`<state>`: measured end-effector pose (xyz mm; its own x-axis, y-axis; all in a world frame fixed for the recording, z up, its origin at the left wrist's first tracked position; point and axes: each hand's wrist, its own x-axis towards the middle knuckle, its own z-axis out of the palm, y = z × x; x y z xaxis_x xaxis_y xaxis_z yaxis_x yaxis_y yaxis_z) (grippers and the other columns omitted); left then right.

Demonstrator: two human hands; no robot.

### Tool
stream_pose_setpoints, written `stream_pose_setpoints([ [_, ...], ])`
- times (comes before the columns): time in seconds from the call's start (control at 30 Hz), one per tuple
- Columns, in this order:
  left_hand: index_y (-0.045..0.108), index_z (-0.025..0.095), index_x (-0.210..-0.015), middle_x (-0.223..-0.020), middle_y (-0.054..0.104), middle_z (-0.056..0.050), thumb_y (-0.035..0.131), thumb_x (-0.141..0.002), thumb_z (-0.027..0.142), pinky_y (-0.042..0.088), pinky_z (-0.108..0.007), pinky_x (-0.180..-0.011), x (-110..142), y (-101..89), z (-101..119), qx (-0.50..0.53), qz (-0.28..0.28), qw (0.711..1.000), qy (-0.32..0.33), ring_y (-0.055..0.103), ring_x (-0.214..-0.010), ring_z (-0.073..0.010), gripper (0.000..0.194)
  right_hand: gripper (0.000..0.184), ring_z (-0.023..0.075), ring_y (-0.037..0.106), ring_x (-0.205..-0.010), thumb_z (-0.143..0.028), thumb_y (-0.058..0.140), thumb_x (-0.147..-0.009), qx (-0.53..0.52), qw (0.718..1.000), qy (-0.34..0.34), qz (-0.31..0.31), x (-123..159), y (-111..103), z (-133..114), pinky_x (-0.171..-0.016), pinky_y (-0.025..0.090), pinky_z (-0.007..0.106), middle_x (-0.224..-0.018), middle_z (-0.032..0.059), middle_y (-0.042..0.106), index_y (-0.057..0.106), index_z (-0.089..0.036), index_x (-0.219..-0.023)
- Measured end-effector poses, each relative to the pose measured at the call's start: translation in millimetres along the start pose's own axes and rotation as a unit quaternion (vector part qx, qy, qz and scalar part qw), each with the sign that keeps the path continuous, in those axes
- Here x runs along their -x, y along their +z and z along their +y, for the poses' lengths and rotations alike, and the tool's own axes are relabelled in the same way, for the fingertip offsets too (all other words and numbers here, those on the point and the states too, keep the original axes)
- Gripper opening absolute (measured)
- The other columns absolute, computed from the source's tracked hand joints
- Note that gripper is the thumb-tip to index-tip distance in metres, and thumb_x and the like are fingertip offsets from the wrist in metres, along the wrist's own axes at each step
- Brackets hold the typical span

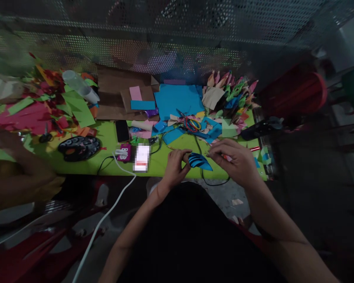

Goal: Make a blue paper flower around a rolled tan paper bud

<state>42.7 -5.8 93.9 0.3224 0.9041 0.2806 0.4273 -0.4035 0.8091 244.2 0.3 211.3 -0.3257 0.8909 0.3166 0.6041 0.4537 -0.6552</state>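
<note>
A piece of blue paper (200,161) with several curved, layered strips is pinched in my left hand (176,168), above the table's front edge. The strips fan out toward the right. Just to the right of the paper, my right hand (237,160) has its thumb and fingertips drawn together, a little apart from the strips. Whether something small sits in that pinch I cannot make out. Behind both hands lie blue paper scraps (174,136) and a bundle of red and yellow rubber bands (192,124).
The green table (109,168) carries a lit phone (142,158), a dark phone (122,131), a pink charger box (124,152) and blue sheets (178,100). Folded paper flowers (233,92) stand at the back right. Another person's arm (20,157) reaches in at left. A white cable (106,216) hangs down in front.
</note>
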Motion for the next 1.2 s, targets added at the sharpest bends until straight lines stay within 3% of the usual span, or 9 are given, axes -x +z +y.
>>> stream_pose_setpoints([
  [0.13, 0.045, 0.021, -0.136, -0.121, 0.057, -0.012, 0.057, -0.091, 0.03, 0.041, -0.041, -0.1, 2.9, -0.2, -0.3, 0.022, -0.004, 1.0, 0.0, 0.052, -0.113, -0.0256, 0.048, 0.02, 0.0207, 0.066, -0.08, -0.035, 0.06, -0.094, -0.017, 0.996, 0.077, 0.03, 5.7, 3.0, 9.4, -0.071, 0.051, 0.033, -0.079, 0.0042, 0.068, 0.065, -0.023, -0.079],
  [0.23, 0.047, 0.021, -0.135, -0.122, 0.058, -0.012, 0.052, -0.095, 0.027, 0.042, -0.04, -0.102, 2.9, 3.1, -1.7, 0.032, 0.005, 0.999, -0.003, 0.052, -0.116, -0.0246, 0.041, 0.019, 0.0199, 0.067, -0.08, -0.041, 0.063, -0.091, -0.026, 0.991, 0.129, 0.007, 10.1, 7.6, 13.0, -0.07, 0.052, 0.032, -0.088, 0.0046, 0.071, 0.068, -0.022, -0.094],
  [0.33, 0.052, 0.021, -0.128, -0.118, 0.063, -0.011, 0.054, -0.093, 0.021, 0.043, -0.039, -0.099, 1.4, 6.3, -5.0, 0.026, 0.001, 0.999, -0.02, 0.056, -0.113, -0.0236, 0.035, 0.023, 0.0193, 0.068, -0.084, -0.042, 0.062, -0.092, -0.053, 0.989, 0.139, -0.019, 14.3, 13.5, 14.1, -0.074, 0.054, 0.032, -0.095, 0.0053, 0.072, 0.068, -0.022, -0.103],
  [0.43, 0.057, 0.02, -0.119, -0.112, 0.068, -0.01, 0.058, -0.087, 0.015, 0.044, -0.039, -0.098, 0.5, 7.0, -9.2, 0.043, -0.032, 0.997, -0.047, 0.061, -0.107, -0.0226, 0.032, 0.019, 0.0183, 0.068, -0.082, -0.037, 0.062, -0.092, -0.058, 0.991, 0.12, -0.022, 18.6, 18.1, 13.9, -0.072, 0.055, 0.031, -0.093, 0.0051, 0.073, 0.069, -0.022, -0.1],
  [0.57, 0.06, 0.02, -0.113, -0.108, 0.07, -0.006, 0.061, -0.08, 0.013, 0.05, -0.033, -0.086, 2.1, 5.6, -12.7, 0.106, -0.12, 0.982, -0.101, 0.064, -0.099, -0.02, 0.034, 0.017, 0.0195, 0.069, -0.082, -0.032, 0.062, -0.091, -0.046, 0.992, 0.101, -0.052, 23.9, 18.7, 14.0, -0.071, 0.055, 0.032, -0.091, 0.0061, 0.074, 0.071, -0.021, -0.099],
  [0.67, 0.063, 0.02, -0.102, -0.098, 0.07, -0.005, 0.06, -0.079, 0.012, 0.049, -0.03, -0.078, 5.9, 6.3, -13.0, 0.068, -0.18, 0.975, -0.11, 0.064, -0.09, -0.0193, 0.025, 0.018, 0.0207, 0.07, -0.085, -0.032, 0.062, -0.092, -0.039, 0.992, 0.098, -0.066, 25.5, 16.4, 15.5, -0.074, 0.055, 0.033, -0.094, 0.0071, 0.075, 0.072, -0.021, -0.102],
  [0.83, 0.063, 0.02, -0.094, -0.089, 0.067, -0.005, 0.056, -0.082, 0.014, 0.046, -0.03, -0.074, 13.1, 9.8, -10.2, 0.006, -0.19, 0.978, -0.087, 0.062, -0.084, -0.0197, 0.015, 0.016, 0.0213, 0.069, -0.091, -0.03, 0.063, -0.093, -0.033, 0.99, 0.061, -0.122, 22.9, 16.6, 16.3, -0.079, 0.053, 0.033, -0.096, 0.0071, 0.075, 0.073, -0.023, -0.103],
  [0.97, 0.062, 0.02, -0.087, -0.082, 0.065, -0.005, 0.054, -0.084, 0.017, 0.042, -0.03, -0.069, 14.1, 8.8, -7.0, -0.026, -0.201, 0.977, -0.065, 0.059, -0.079, -0.02, 0.009, 0.016, 0.0188, 0.067, -0.086, -0.027, 0.059, -0.096, -0.021, 0.984, 0.023, -0.174, 21.1, 22.6, 14.3, -0.075, 0.048, 0.03, -0.091, 0.0061, 0.072, 0.074, -0.024, -0.101],
  [1.2, 0.058, 0.022, -0.08, -0.076, 0.063, -0.003, 0.058, -0.083, 0.021, 0.039, -0.03, -0.067, 14.7, 5.1, -6.9, -0.024, -0.204, 0.977, -0.058, 0.057, -0.074, -0.0191, 0.003, 0.017, 0.019, 0.063, -0.081, -0.025, 0.055, -0.097, 0.069, 0.976, -0.053, -0.2, 19.7, 26.0, 11.0, -0.072, 0.04, 0.031, -0.084, 0.0052, 0.07, 0.073, -0.023, -0.096],
])
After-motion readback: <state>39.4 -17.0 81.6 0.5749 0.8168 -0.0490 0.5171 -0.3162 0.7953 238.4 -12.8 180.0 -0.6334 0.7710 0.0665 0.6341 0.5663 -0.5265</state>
